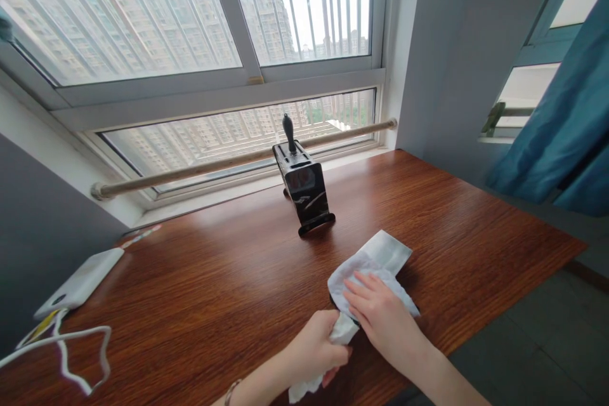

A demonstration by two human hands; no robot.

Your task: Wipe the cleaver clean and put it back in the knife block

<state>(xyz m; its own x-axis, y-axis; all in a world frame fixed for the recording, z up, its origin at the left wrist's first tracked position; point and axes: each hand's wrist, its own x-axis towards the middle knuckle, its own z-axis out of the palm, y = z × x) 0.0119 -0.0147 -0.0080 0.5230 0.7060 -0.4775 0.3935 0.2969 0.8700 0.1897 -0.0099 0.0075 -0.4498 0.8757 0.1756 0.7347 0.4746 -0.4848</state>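
White crumpled paper tissue lay lower centre of frame on the wood-grain brown tabletop. Right hand pressed flat on it, fingers spread, pinning it; left hand pinched its near end. Black knife block stood behind, mid-frame.

Both hands on white tissue, perhaps covering something, wooden table

The table is wood-grained, smooth, with a soft sheen. The tissue under the hands is thin white paper, creased and matt. The knife block looks like glossy black plastic or lacquer. The power bank is smooth white plastic.
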